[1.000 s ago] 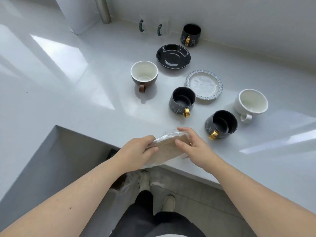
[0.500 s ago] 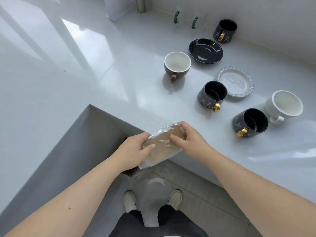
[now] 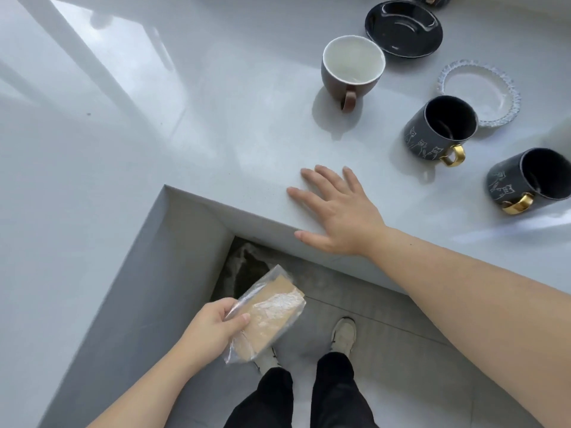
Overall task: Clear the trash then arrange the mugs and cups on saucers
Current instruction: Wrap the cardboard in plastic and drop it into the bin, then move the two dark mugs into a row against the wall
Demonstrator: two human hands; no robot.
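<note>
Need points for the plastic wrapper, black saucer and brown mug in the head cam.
plastic wrapper (image 3: 268,316), head view, middle of the tan card inside the plastic.
black saucer (image 3: 404,26), head view, glossy centre well.
brown mug (image 3: 335,84), head view, outer wall left of the handle.

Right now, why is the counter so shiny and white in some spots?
Head view: window light glares in bright streaks off the glossy counter, strongest at top left; the brown mug casts a soft shadow toward us; the wide lens bends the mugs at the right edge, and the wrapper glints.
</note>
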